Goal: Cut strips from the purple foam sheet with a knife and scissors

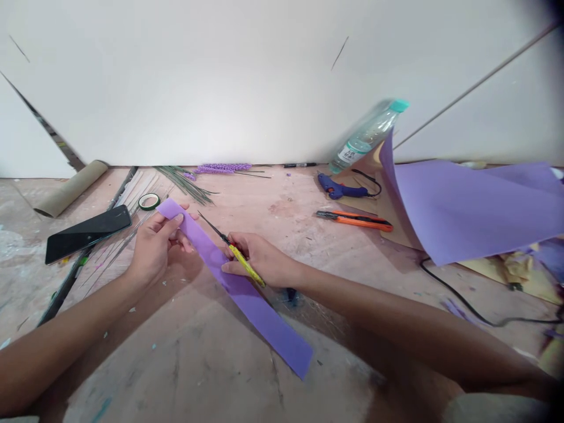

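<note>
purple foam, a long flat strip (pixel 238 288), is pinched at its far end by the left hand (pixel 154 247); its fingers (pixel 176 220) fold over the edge. right hand (pixel 259 258) closes on yellow-handled scissors (pixel 231 249), blades open over the strip. strip slants across the worn table (pixel 198 364), beside a black phone (pixel 88 232).

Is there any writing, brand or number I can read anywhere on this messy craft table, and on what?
Nothing can be read.
Clear plastic water bottle with teal cap: its white label carries dark print, too blurred to read.
Black marker pen by the wall: too small to tell any print.
Black phone: its dark screen shows no text.
</note>
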Demonstrator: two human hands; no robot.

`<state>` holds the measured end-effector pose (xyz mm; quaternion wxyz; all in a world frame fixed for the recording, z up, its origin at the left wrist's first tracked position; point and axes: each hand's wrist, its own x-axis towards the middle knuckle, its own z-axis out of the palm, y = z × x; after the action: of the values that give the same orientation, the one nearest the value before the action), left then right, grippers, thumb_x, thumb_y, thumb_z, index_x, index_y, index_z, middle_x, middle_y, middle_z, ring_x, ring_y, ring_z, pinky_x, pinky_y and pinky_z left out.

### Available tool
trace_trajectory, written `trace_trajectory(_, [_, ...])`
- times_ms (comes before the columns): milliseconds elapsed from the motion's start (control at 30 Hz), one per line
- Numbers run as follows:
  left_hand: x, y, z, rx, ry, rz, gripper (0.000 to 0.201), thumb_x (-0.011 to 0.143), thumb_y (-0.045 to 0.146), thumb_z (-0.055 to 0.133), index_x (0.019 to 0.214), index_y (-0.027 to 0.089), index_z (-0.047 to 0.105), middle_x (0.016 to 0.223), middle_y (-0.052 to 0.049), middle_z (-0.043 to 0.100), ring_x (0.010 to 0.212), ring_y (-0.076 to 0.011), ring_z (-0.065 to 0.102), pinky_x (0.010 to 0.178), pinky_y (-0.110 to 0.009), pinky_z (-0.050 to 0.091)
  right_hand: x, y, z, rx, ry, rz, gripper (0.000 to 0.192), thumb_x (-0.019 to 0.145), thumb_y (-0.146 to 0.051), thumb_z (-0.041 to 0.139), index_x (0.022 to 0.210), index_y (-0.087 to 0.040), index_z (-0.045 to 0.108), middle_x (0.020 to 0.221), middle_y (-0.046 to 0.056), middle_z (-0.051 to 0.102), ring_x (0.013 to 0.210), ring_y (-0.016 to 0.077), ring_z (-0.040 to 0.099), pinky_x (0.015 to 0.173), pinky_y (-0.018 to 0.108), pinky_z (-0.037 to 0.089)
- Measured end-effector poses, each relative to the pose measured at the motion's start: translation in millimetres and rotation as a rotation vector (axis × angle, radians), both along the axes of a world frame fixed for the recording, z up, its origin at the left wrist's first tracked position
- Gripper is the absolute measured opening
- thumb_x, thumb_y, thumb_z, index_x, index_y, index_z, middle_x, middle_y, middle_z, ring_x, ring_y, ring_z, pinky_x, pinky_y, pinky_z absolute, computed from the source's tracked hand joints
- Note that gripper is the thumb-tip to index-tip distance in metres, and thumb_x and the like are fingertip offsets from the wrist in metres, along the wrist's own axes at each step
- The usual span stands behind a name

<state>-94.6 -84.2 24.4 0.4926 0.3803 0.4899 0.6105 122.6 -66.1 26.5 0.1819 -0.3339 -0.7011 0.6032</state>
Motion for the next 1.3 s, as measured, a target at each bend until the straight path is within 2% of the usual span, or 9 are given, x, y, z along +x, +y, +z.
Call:
trace_trajectory(133, [-4.0, 3.4, 2.1, 0.019, 0.015, 0.068, 0.025, 0.072, 0.032, 0.079, 0.086, 0.016, 0.067, 0.079, -0.001, 0.076, 0.038, -0.0086, 0.057, 0.042, -0.023, 0.048, 22.3, -4.4, 7.6, 0.035, -0.108, 0.048, 0.030, 0.077, -0.035, 0.069, 0.078, -0.022, 0.041, 0.073, -0.006, 0.038, 0.065, 0.0110, 0.038, 0.057, 0.024, 0.032])
trace_trajectory(433, [-8.1, 0.8, -6.3, -0.020, 0.125, 0.032, 0.020, 0.071, 0.027, 0.076, 0.067, 0.018, 0.058, 0.045, 0.006, 0.057, 0.037, -0.0114, 0.056, 0.041, -0.019, 0.042, 96.0, 11.2, 43.1, 0.261, -0.485, 0.032, 0.013, 0.075, -0.027, 0.056, 0.075, -0.023, 0.044, 0.071, -0.003, 0.046, 0.064, 0.0153, 0.043, 0.060, 0.028, 0.034])
trace_trajectory(533, [-14.7, -2.4, -4.2, -0.043, 0.137, -0.176, 0.011, 0.066, 0.027, 0.066, 0.066, 0.019, 0.058, 0.050, 0.002, 0.061, 0.042, -0.0136, 0.057, 0.042, -0.021, 0.041, 112.2, 21.4, 50.4, 0.395, -0.609, -0.060, 0.014, 0.082, -0.034, 0.054, 0.079, -0.022, 0.047, 0.075, 0.002, 0.055, 0.068, 0.0191, 0.048, 0.063, 0.031, 0.034])
trace_trajectory(667, [-23.8, -5.7, 8.2, -0.141, 0.184, -0.708, 0.025, 0.059, 0.039, 0.061, 0.062, 0.015, 0.069, 0.056, -0.011, 0.068, 0.041, -0.0172, 0.050, 0.039, -0.027, 0.034, 120.0, 35.3, 63.4, 0.582, -0.714, -0.167, 0.010, 0.083, -0.029, 0.054, 0.085, -0.022, 0.047, 0.080, 0.006, 0.058, 0.072, 0.0213, 0.051, 0.065, 0.032, 0.032])
trace_trajectory(800, [-18.6, -4.2, 14.4, -0.126, 0.275, -0.973, 0.048, 0.069, 0.056, 0.063, 0.090, 0.014, 0.075, 0.103, -0.017, 0.076, 0.075, -0.0264, 0.063, 0.061, -0.034, 0.047, 105.5, 49.9, 83.1, 0.680, -0.720, 0.041, 0.007, 0.080, -0.021, 0.055, 0.082, -0.022, 0.048, 0.076, 0.002, 0.056, 0.067, 0.0177, 0.047, 0.063, 0.030, 0.030])
trace_trajectory(967, [8.9, 14.1, 5.4, 0.055, 0.632, -0.638, 0.031, 0.082, 0.041, 0.066, 0.103, 0.022, 0.054, 0.122, -0.008, 0.060, 0.107, -0.0285, 0.057, 0.090, -0.040, 0.046, 70.5, 67.5, 101.8, 0.701, -0.676, 0.362, 0.017, 0.073, -0.010, 0.059, 0.074, -0.021, 0.046, 0.068, -0.004, 0.048, 0.063, 0.0126, 0.039, 0.061, 0.029, 0.026])
trace_trajectory(1033, [21.2, 25.8, 5.6, 0.116, 0.633, -0.622, 0.039, 0.081, 0.038, 0.067, 0.113, 0.023, 0.051, 0.129, -0.007, 0.056, 0.122, -0.0308, 0.051, 0.101, -0.043, 0.043, 60.6, 71.9, 109.1, 0.684, -0.646, 0.436, 0.023, 0.071, -0.009, 0.059, 0.070, -0.021, 0.040, 0.063, -0.006, 0.038, 0.059, 0.0106, 0.032, 0.057, 0.029, 0.022])
trace_trajectory(1200, [51.3, 47.5, 13.9, 0.219, 0.553, -0.868, 0.063, 0.074, 0.033, 0.077, 0.132, 0.025, 0.055, 0.150, -0.009, 0.052, 0.142, -0.0329, 0.044, 0.116, -0.045, 0.035, 58.9, 79.5, 129.8, 0.466, -0.418, 0.477, 0.030, 0.075, -0.035, 0.072, 0.072, -0.021, 0.045, 0.066, -0.006, 0.040, 0.059, 0.0085, 0.033, 0.054, 0.026, 0.024])
trace_trajectory(1300, [64.7, 43.5, 14.7, 0.205, 0.488, -1.074, 0.066, 0.078, 0.030, 0.077, 0.140, 0.024, 0.056, 0.127, -0.011, 0.070, 0.124, -0.0285, 0.063, 0.104, -0.041, 0.048, 69.2, 85.9, 136.6, 0.353, -0.260, 0.458, 0.032, 0.074, -0.042, 0.075, 0.074, -0.020, 0.051, 0.067, -0.006, 0.046, 0.058, 0.0071, 0.036, 0.054, 0.025, 0.026])
